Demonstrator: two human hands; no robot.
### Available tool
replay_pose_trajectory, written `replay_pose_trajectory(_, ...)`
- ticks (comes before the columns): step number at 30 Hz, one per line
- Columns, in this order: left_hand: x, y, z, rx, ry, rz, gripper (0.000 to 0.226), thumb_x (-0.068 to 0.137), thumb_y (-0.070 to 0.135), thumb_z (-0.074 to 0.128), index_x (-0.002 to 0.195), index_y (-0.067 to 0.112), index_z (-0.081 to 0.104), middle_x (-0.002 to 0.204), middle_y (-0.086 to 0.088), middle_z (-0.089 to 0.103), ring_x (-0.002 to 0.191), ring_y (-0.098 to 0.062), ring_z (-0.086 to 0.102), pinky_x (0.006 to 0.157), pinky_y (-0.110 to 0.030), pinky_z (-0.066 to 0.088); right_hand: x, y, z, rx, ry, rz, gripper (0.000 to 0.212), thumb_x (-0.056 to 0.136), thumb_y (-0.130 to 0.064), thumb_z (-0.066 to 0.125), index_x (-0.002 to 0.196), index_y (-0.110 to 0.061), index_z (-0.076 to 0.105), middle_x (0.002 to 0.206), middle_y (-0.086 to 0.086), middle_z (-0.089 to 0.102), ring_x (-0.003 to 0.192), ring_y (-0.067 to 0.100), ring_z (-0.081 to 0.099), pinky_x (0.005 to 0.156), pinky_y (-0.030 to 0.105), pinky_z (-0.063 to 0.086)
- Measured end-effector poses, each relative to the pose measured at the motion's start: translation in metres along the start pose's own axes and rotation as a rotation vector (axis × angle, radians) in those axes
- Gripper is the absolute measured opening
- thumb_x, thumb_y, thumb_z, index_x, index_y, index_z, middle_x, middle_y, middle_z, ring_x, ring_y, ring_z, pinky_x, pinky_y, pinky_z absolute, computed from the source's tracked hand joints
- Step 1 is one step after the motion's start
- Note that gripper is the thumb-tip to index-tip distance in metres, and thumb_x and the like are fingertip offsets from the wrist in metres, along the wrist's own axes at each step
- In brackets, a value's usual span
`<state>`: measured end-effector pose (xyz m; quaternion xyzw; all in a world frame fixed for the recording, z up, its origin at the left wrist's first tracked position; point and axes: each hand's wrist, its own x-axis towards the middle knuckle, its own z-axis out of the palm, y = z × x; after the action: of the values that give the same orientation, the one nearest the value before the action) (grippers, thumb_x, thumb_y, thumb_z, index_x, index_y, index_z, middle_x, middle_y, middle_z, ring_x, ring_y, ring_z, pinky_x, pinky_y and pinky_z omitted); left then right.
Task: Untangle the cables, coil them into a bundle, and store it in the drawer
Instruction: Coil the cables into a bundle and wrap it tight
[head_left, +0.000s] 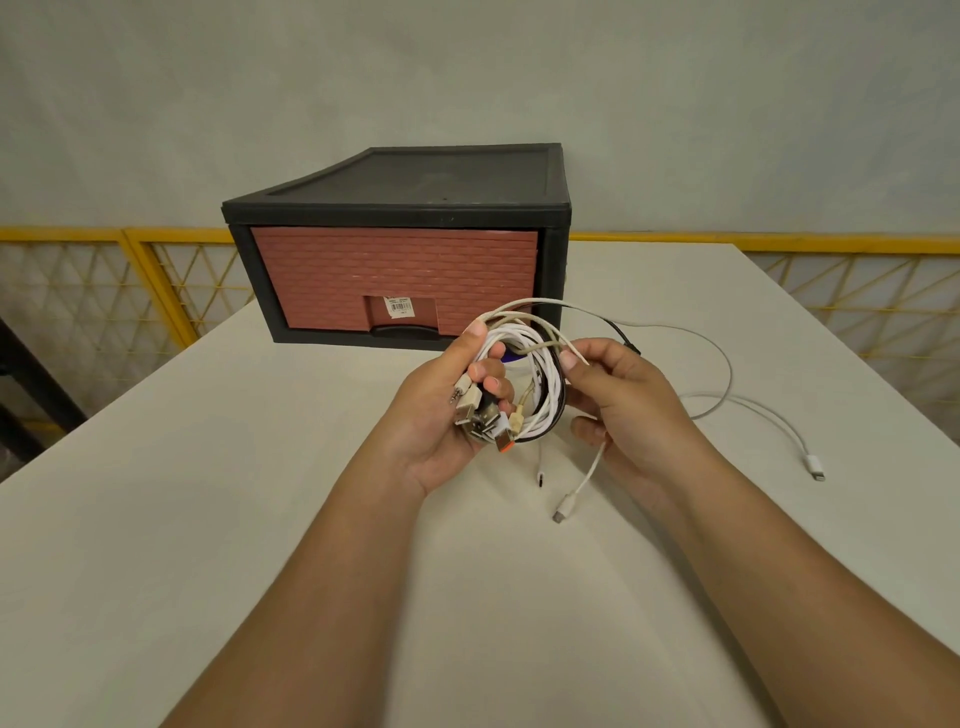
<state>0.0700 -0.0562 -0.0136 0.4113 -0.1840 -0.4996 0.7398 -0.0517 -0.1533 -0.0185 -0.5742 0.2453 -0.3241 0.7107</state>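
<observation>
Now, inspector, what is the state of the hands?

Both engaged, clerk; the left hand (441, 415) is closed round the cable bundle (540, 379), fingers curled over the gathered plugs (483, 421) at its palm; the right hand (628, 400) pinches a pale strand between thumb and forefinger at the bundle's right edge, and a white cable passes under its lower fingers.

And where does the bundle lie?

Held above the surface (234, 519), between the two hands and touching both; its loops stand roughly upright, long axis running from the plugs at the left palm away toward the drawer (395, 270); the left hand bears it.

Anything not gathered?

Yes; loose white lengths (730, 371) leave the bundle past the right hand and curve over the surface to that hand's right, one ending in a white plug (814, 467) well apart from it; two short ends hang below the bundle, one with a white connector (563, 512). In my judgement the coming move turns on those lengths; they lie on the right hand's side, so that hand is the one placed to draw them in.

Appearance?

Mostly white and cream strands, some dark; one orange-tipped plug; loops uneven and loosely wound. The drawer, brick-red in a black frame (553, 260), sits beyond both hands, shut; judged: coiling unfinished, storage not begun.
</observation>
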Motion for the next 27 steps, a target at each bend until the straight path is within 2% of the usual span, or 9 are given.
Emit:
replay_pose_trajectory(5,-0.0018,-0.001,0.0023,0.016,-0.029,-0.027,0.027,0.097,0.039,0.053,0.087,0.015,0.056,0.055,0.012,0.039,0.05,-0.003,0.046,0.055,-0.022,0.046,0.0007,-0.0009,-0.005,-0.139,-0.027,-0.142,0.023,0.095,-0.013,0.056,0.099,-0.033,0.067,0.088,-0.003,0.063,0.076,0.01,0.059,0.046,0.016,0.035)
replay_pose_trajectory(8,-0.0031,-0.0009,0.0021,0.022,-0.042,-0.027,0.026,0.098,0.038,0.052,0.088,0.015,0.055,0.054,0.012,0.039,0.05,-0.003,0.046,0.055,-0.02,0.046,-0.001,-0.0045,-0.0051,-0.223,-0.064,-0.262,0.038,0.096,-0.004,0.052,0.105,-0.037,0.068,0.092,-0.017,0.064,0.08,-0.002,0.058,0.053,0.008,0.039)
replay_pose_trajectory(10,-0.0039,-0.0009,0.0029,0.025,-0.043,-0.022,0.026,0.098,0.038,0.051,0.088,0.014,0.055,0.054,0.012,0.039,0.05,-0.003,0.046,0.055,-0.02,0.045,-0.0008,-0.0068,-0.005,-0.242,-0.088,-0.282,0.042,0.096,0.0,0.049,0.108,-0.036,0.067,0.091,-0.025,0.065,0.083,-0.003,0.059,0.055,0.007,0.04)
replay_pose_trajectory(12,-0.0042,-0.0012,0.0033,0.031,-0.042,-0.023,0.026,0.098,0.037,0.052,0.088,0.014,0.055,0.054,0.011,0.039,0.05,-0.003,0.045,0.055,-0.02,0.045,-0.0002,-0.0074,-0.0048,-0.264,-0.076,-0.249,0.04,0.096,-0.002,0.049,0.11,-0.035,0.068,0.091,-0.025,0.066,0.08,0.002,0.058,0.054,0.009,0.038)
replay_pose_trajectory(15,-0.0036,-0.0017,0.0028,0.044,-0.041,-0.031,0.026,0.099,0.038,0.052,0.089,0.013,0.055,0.054,0.011,0.039,0.05,-0.003,0.046,0.053,-0.019,0.046,0.0012,-0.0045,-0.0052,-0.259,-0.052,-0.188,0.041,0.094,-0.002,0.047,0.109,-0.03,0.071,0.093,-0.009,0.065,0.075,0.018,0.048,0.052,0.023,0.03)
replay_pose_trajectory(16,-0.0033,-0.0018,0.0025,0.044,-0.041,-0.034,0.026,0.099,0.037,0.052,0.089,0.013,0.055,0.054,0.011,0.038,0.05,-0.003,0.045,0.053,-0.019,0.046,0.0011,-0.0039,-0.0048,-0.262,-0.04,-0.184,0.042,0.092,-0.001,0.045,0.108,-0.03,0.072,0.095,-0.005,0.064,0.074,0.018,0.046,0.053,0.025,0.029)
replay_pose_trajectory(18,-0.0031,-0.002,0.0023,0.04,-0.041,-0.04,0.026,0.099,0.037,0.052,0.089,0.013,0.055,0.055,0.011,0.038,0.05,-0.004,0.045,0.052,-0.019,0.046,0.0003,-0.0033,-0.0029,-0.273,-0.007,-0.194,0.039,0.093,-0.006,0.046,0.103,-0.031,0.074,0.096,-0.003,0.062,0.072,0.011,0.05,0.052,0.02,0.031)
replay_pose_trajectory(21,-0.0037,-0.0023,0.003,0.051,-0.042,-0.045,0.025,0.097,0.037,0.054,0.09,0.013,0.056,0.055,0.011,0.038,0.051,-0.004,0.045,0.053,-0.02,0.046,-0.0005,-0.0026,0.0007,-0.251,0.034,-0.245,0.021,0.096,-0.02,0.055,0.099,-0.027,0.075,0.091,-0.006,0.068,0.071,0.0,0.058,0.051,0.007,0.037)
replay_pose_trajectory(27,-0.005,-0.0034,0.0045,0.161,-0.05,-0.055,0.026,0.098,0.037,0.053,0.086,0.014,0.058,0.056,0.009,0.038,0.05,-0.005,0.045,0.053,-0.021,0.045,0.0018,-0.0041,-0.0043,-0.265,0.063,-0.218,0.014,0.093,-0.016,0.06,0.087,-0.015,0.072,0.061,-0.015,0.063,0.054,-0.004,0.053,0.047,0.006,0.036)
